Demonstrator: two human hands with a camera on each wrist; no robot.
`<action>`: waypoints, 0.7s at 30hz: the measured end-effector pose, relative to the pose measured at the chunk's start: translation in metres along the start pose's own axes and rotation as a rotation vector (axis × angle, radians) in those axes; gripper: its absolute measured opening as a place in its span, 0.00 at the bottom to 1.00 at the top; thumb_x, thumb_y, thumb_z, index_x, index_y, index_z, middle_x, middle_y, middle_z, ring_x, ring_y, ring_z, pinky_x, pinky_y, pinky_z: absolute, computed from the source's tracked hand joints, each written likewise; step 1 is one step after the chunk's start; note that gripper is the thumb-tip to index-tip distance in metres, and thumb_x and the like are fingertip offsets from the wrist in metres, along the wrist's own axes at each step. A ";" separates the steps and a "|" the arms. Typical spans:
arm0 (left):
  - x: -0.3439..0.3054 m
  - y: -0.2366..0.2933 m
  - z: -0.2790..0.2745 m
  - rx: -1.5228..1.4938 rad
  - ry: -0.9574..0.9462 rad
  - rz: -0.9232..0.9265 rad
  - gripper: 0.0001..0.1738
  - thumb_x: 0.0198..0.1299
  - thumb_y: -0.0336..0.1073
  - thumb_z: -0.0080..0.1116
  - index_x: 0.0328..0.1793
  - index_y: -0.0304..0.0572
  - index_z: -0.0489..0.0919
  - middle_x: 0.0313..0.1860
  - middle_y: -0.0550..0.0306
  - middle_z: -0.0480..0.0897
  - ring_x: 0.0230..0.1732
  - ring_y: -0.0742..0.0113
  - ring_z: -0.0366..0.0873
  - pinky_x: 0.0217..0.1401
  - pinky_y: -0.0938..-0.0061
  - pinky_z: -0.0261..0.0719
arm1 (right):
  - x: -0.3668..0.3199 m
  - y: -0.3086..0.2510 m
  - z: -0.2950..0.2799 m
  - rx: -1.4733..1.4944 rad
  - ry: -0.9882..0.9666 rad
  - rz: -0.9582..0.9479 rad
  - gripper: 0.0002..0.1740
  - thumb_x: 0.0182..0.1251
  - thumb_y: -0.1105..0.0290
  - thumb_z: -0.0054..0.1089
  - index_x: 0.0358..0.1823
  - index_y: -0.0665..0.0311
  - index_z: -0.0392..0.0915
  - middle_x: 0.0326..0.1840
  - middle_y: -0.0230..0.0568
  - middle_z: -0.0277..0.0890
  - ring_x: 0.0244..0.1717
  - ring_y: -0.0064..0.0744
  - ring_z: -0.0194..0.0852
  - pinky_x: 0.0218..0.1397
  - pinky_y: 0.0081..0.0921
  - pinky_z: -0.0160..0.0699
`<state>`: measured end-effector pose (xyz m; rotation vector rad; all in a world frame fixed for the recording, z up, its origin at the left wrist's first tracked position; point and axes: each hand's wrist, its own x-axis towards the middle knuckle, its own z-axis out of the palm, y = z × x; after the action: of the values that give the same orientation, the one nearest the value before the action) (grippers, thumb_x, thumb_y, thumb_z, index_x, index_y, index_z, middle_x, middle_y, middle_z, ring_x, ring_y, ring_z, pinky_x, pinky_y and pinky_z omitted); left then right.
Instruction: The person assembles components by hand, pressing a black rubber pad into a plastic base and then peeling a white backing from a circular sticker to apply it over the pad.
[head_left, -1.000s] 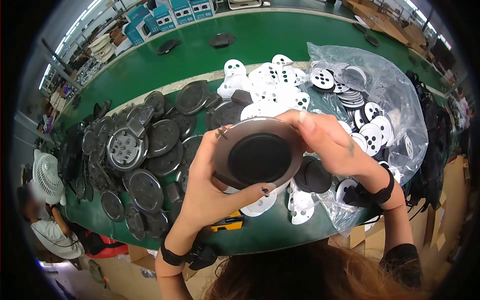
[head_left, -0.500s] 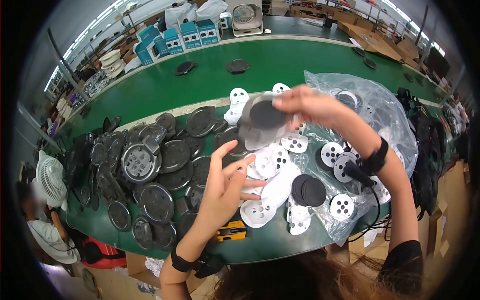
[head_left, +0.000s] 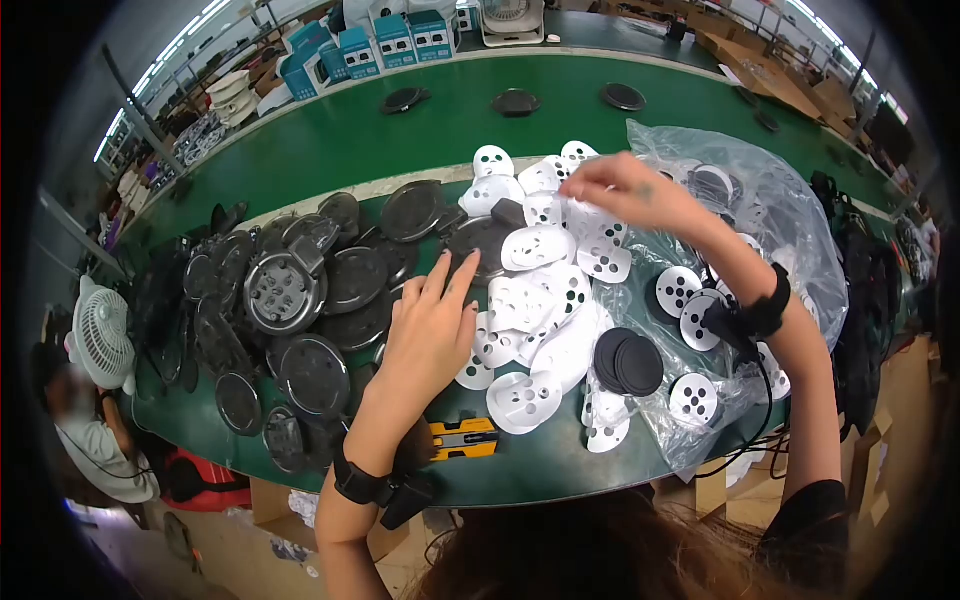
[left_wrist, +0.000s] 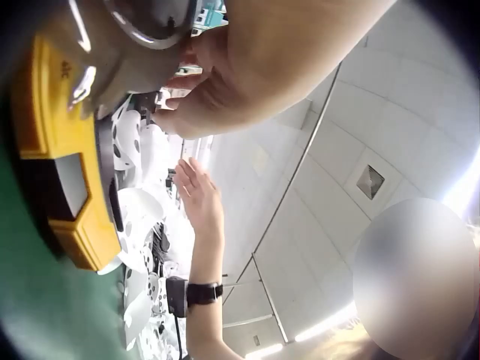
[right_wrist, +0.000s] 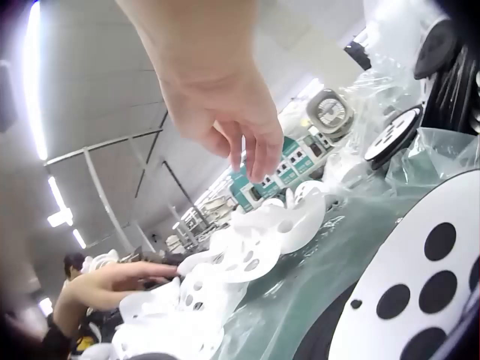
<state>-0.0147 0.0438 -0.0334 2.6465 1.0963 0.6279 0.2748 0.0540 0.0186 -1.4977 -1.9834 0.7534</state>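
The left hand (head_left: 425,335) is over the near edge of the dark round plates (head_left: 357,280), its fingers extended toward another dark plate (head_left: 480,248); nothing is held in it. Above the pile of white perforated sheets (head_left: 540,300) hangs the right hand (head_left: 635,190), fingers loosely bent and empty, as the right wrist view also shows of this hand (right_wrist: 225,112). A stack of black discs (head_left: 628,362) lies right of the white sheets. On the green bench's far strip sits a dark round plate (head_left: 623,97).
A yellow tool (head_left: 465,438) lies by the near edge. Clear plastic bags with white and black discs (head_left: 693,398) cover the right side. Two more dark plates (head_left: 516,102) lie on the far strip, with blue boxes (head_left: 393,40) behind. A white fan (head_left: 102,335) and a seated person are at left.
The dark plate that both hands held, then the right hand alone, has left the hands; another plate now lies on the far strip. The right hand has emptied; the left hand remains near the pile.
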 end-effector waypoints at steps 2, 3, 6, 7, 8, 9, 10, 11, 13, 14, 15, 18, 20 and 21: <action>0.001 0.001 0.002 0.038 -0.008 0.003 0.27 0.55 0.32 0.55 0.63 0.40 0.69 0.60 0.40 0.71 0.57 0.45 0.66 0.61 0.58 0.64 | -0.016 -0.021 0.014 -0.187 -0.085 -0.119 0.15 0.62 0.67 0.53 0.44 0.69 0.77 0.44 0.52 0.77 0.45 0.42 0.77 0.50 0.32 0.74; 0.001 0.002 0.001 0.042 -0.028 0.003 0.24 0.55 0.33 0.55 0.60 0.40 0.71 0.59 0.39 0.71 0.56 0.44 0.67 0.61 0.57 0.64 | -0.019 -0.011 0.024 -0.291 -0.080 -0.275 0.15 0.60 0.69 0.55 0.46 0.69 0.76 0.42 0.49 0.77 0.43 0.45 0.76 0.49 0.32 0.74; 0.003 -0.004 0.007 0.019 -0.008 0.024 0.19 0.55 0.36 0.56 0.53 0.39 0.75 0.58 0.39 0.71 0.53 0.43 0.70 0.56 0.56 0.67 | -0.027 -0.012 0.044 -0.397 0.047 -0.407 0.14 0.58 0.69 0.57 0.43 0.68 0.77 0.40 0.50 0.75 0.43 0.48 0.75 0.47 0.35 0.73; 0.003 -0.007 0.008 -0.009 0.033 0.043 0.17 0.54 0.37 0.57 0.49 0.38 0.77 0.57 0.39 0.72 0.50 0.43 0.72 0.52 0.56 0.69 | -0.029 -0.016 0.044 -0.425 -0.038 -0.369 0.13 0.58 0.68 0.58 0.42 0.69 0.76 0.39 0.49 0.74 0.43 0.48 0.74 0.46 0.37 0.72; 0.004 -0.007 0.008 -0.007 0.030 0.046 0.17 0.54 0.37 0.57 0.49 0.38 0.77 0.57 0.39 0.72 0.50 0.43 0.72 0.52 0.56 0.69 | -0.030 -0.020 0.044 -0.453 -0.124 -0.332 0.13 0.58 0.68 0.58 0.41 0.69 0.76 0.38 0.49 0.74 0.42 0.49 0.73 0.46 0.38 0.72; 0.005 -0.008 0.008 -0.037 0.036 0.023 0.13 0.54 0.36 0.58 0.44 0.38 0.77 0.56 0.38 0.72 0.50 0.43 0.72 0.52 0.56 0.69 | -0.031 -0.026 0.042 -0.451 -0.123 -0.330 0.13 0.58 0.68 0.58 0.41 0.69 0.76 0.38 0.49 0.74 0.42 0.49 0.73 0.46 0.38 0.72; 0.005 -0.008 0.008 -0.067 0.042 -0.001 0.11 0.53 0.36 0.59 0.39 0.37 0.78 0.55 0.38 0.72 0.50 0.42 0.73 0.52 0.55 0.69 | -0.031 -0.032 0.039 -0.451 -0.176 -0.261 0.13 0.58 0.67 0.58 0.40 0.70 0.76 0.38 0.49 0.73 0.42 0.49 0.72 0.45 0.38 0.71; 0.004 -0.008 0.008 -0.067 0.041 -0.002 0.11 0.53 0.36 0.59 0.39 0.37 0.78 0.55 0.38 0.72 0.50 0.42 0.73 0.52 0.55 0.69 | -0.030 -0.035 0.038 -0.451 -0.229 -0.192 0.13 0.58 0.67 0.58 0.39 0.71 0.76 0.38 0.49 0.73 0.42 0.49 0.71 0.45 0.38 0.71; 0.003 -0.008 0.009 -0.026 0.069 0.043 0.09 0.52 0.34 0.60 0.35 0.37 0.76 0.54 0.39 0.73 0.51 0.42 0.73 0.52 0.55 0.70 | -0.026 -0.036 0.042 -0.448 -0.111 -0.268 0.13 0.58 0.67 0.57 0.38 0.71 0.76 0.38 0.49 0.72 0.42 0.49 0.71 0.45 0.39 0.71; 0.003 -0.008 0.008 -0.027 0.068 0.045 0.09 0.52 0.34 0.60 0.35 0.37 0.76 0.54 0.39 0.73 0.51 0.42 0.73 0.52 0.55 0.70 | -0.023 -0.037 0.045 -0.445 0.008 -0.343 0.13 0.58 0.67 0.57 0.38 0.71 0.76 0.38 0.50 0.72 0.42 0.49 0.71 0.45 0.39 0.70; 0.003 -0.007 0.007 -0.037 0.045 0.033 0.08 0.51 0.33 0.60 0.34 0.37 0.75 0.54 0.38 0.73 0.52 0.42 0.73 0.53 0.55 0.70 | -0.018 -0.036 0.049 -0.445 0.010 -0.340 0.13 0.58 0.67 0.57 0.38 0.71 0.76 0.38 0.50 0.72 0.42 0.49 0.71 0.45 0.39 0.70; 0.002 -0.009 0.008 -0.036 0.036 0.033 0.09 0.49 0.33 0.61 0.34 0.38 0.74 0.52 0.41 0.74 0.51 0.45 0.74 0.52 0.57 0.69 | 0.009 -0.026 0.063 -0.511 0.120 -0.432 0.13 0.61 0.66 0.53 0.38 0.71 0.76 0.36 0.51 0.73 0.41 0.50 0.71 0.44 0.40 0.70; 0.003 -0.008 0.005 -0.023 0.052 0.043 0.10 0.48 0.33 0.62 0.35 0.39 0.74 0.50 0.44 0.75 0.50 0.47 0.74 0.51 0.58 0.69 | 0.036 -0.020 0.063 -0.416 0.065 -0.260 0.14 0.61 0.65 0.53 0.37 0.71 0.76 0.35 0.51 0.74 0.41 0.50 0.72 0.43 0.40 0.70; 0.005 -0.004 0.001 -0.033 0.033 -0.002 0.12 0.48 0.33 0.63 0.37 0.40 0.74 0.49 0.47 0.76 0.50 0.48 0.74 0.50 0.59 0.69 | 0.043 -0.022 0.059 -0.320 0.006 -0.092 0.15 0.61 0.64 0.54 0.37 0.71 0.76 0.34 0.51 0.75 0.40 0.49 0.73 0.43 0.40 0.70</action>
<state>-0.0139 0.0499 -0.0340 2.6155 1.0878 0.6864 0.2079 0.0843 -0.0029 -1.5662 -2.2304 0.4060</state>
